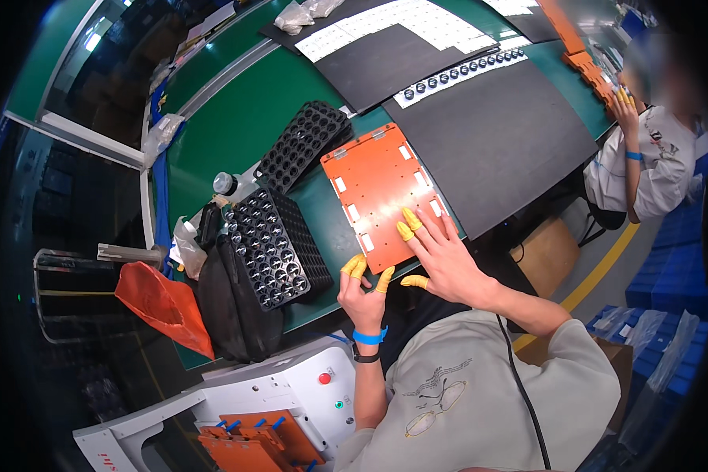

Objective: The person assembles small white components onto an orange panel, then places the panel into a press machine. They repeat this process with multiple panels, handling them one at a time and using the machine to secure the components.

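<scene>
An orange rectangular board [381,193] lies on the green table, with small white rectangles along its long sides and metal hinges at its far edge. At its near left corner is my left hand [362,300], yellow covers on its fingertips. The fingers are at the left edge and the thumb at the near edge, with the corner between them. My right hand [452,263] lies over the near right part, fingers stretched out and apart. Two of its yellow-covered fingertips rest on the surface, and the covered thumb sticks out beyond the near edge.
Left of the board stand a stack of black trays [267,248] with round cells and another black tray [307,141]. A dark mat [488,145] lies right, beside a white strip [456,76] of round black parts. A black bag [232,303] hangs left. A co-worker's hand [625,110] is far right.
</scene>
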Available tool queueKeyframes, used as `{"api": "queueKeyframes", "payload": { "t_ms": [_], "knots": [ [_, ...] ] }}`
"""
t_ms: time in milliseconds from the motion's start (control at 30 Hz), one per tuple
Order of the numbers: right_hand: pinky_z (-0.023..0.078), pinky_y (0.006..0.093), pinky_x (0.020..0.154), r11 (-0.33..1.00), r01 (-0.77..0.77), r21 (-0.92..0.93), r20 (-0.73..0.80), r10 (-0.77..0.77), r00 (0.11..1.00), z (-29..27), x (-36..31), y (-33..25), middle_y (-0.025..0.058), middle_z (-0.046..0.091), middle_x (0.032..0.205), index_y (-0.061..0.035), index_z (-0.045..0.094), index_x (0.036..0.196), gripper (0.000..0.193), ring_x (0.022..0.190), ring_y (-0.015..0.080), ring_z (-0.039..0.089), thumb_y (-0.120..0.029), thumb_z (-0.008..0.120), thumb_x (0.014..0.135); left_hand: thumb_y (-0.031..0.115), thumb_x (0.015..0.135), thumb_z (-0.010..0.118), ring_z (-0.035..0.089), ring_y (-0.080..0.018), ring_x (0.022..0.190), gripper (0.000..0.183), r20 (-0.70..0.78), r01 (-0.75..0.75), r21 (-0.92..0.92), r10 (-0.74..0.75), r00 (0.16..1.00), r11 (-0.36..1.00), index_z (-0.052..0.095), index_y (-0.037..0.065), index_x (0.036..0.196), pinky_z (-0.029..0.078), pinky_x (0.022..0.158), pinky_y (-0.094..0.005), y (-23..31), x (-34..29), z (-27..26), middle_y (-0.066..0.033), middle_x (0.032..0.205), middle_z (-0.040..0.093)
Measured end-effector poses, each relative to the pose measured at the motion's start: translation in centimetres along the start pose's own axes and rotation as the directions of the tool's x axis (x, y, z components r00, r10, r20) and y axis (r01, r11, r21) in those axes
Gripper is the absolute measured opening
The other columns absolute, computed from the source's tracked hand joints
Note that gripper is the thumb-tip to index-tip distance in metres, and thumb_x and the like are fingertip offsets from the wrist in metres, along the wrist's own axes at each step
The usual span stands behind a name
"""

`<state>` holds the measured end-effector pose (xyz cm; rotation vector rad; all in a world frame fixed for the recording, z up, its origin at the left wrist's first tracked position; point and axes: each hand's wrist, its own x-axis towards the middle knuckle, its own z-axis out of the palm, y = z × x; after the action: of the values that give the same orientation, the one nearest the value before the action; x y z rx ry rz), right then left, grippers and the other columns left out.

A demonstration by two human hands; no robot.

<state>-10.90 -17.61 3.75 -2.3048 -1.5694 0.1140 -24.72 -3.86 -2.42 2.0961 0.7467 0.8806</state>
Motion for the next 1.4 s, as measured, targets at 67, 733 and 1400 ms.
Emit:
{"api": "queueKeyframes", "payload": {
  "t_ms": [67,733,1400],
  "knots": [
    [0.017,0.0578,0.119,1.000,-0.005,0.002,0.014,0.004,1.000,-0.2,-0.1,-0.1,0.0213,0.036,0.153,0.0018,0.041,0.145,0.083,0.149,0.0387,0.024,-0.039,0.075,0.081,0.017,0.069,0.091,0.050,-0.0117,0.060,0.052,-0.002,-0.003,0.000,0.003,1.000,1.000,0.069,-0.003,0.111,0.039,0.051,-0.0246,-0.1,0.0,0.0,-0.0070,0.101,0.065],
    [0.015,0.0602,0.119,1.000,-0.013,0.022,0.055,0.012,0.998,0.0,-0.9,-0.3,0.0236,0.030,0.157,0.0041,0.038,0.146,0.083,0.150,0.0407,0.020,-0.039,0.072,0.084,0.015,0.069,0.091,0.050,-0.0115,0.061,0.050,0.006,0.015,-0.006,-0.015,1.000,1.000,0.070,-0.003,0.111,0.039,0.051,-0.0244,-0.1,-0.1,0.0,-0.0074,0.105,0.066],
    [0.011,0.0604,0.119,1.000,-0.008,0.001,0.053,0.008,0.999,0.3,0.5,0.4,0.0229,0.032,0.156,-0.0012,0.034,0.151,0.086,0.151,0.0424,0.016,-0.054,0.061,0.089,0.017,0.070,0.091,0.050,-0.0123,0.060,0.050,0.005,-0.021,-0.013,0.021,1.000,1.000,0.069,-0.003,0.111,0.040,0.051,-0.0248,0.0,0.2,-0.1,-0.0078,0.104,0.066]
  ]
}}
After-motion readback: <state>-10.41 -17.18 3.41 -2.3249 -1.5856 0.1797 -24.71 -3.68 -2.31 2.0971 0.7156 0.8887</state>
